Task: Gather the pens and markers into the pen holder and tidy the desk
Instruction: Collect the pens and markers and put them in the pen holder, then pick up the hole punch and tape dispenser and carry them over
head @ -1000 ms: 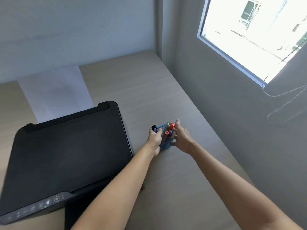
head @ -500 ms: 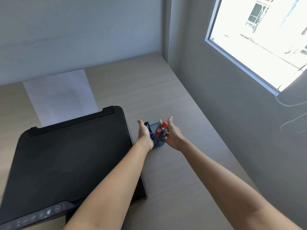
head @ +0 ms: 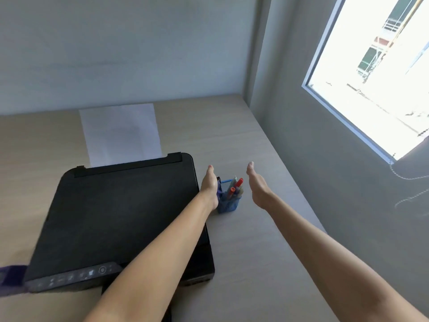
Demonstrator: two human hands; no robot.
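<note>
Nowhere can any writing be read: the icons on the printer's [head: 125, 219] front strip are too blurred to make out, and the paper [head: 120, 133] behind it looks blank.

The printer sits left of centre on the desk [head: 250, 252], its right edge running just beside the holder [head: 228, 201]. The paper juts out from behind the printer toward the back wall. To the right of the holder the desk is bare up to the side wall under the window [head: 376, 73], and bare wood also runs from the holder back to the corner and forward toward the person. A bead cord [head: 408, 177] hangs against the side wall below the window corner. A purple blur [head: 11, 277] shows at the left edge; what it is cannot be told.

The holder is a small blue mesh cup, standing upright on the desk. Pens [head: 235, 188] stick out of its top, tilted toward the right: a red one, an orange-tipped one, and some grey or purple ones.

The left hand [head: 210, 185] is flat and open, fingers straight and pointing away, holding nothing; it lies close against the holder's left side, and whether it touches cannot be told. The right hand [head: 257, 185] is likewise open and empty, fingers straight, set apart from the holder on its right with a gap of desk between.
</note>
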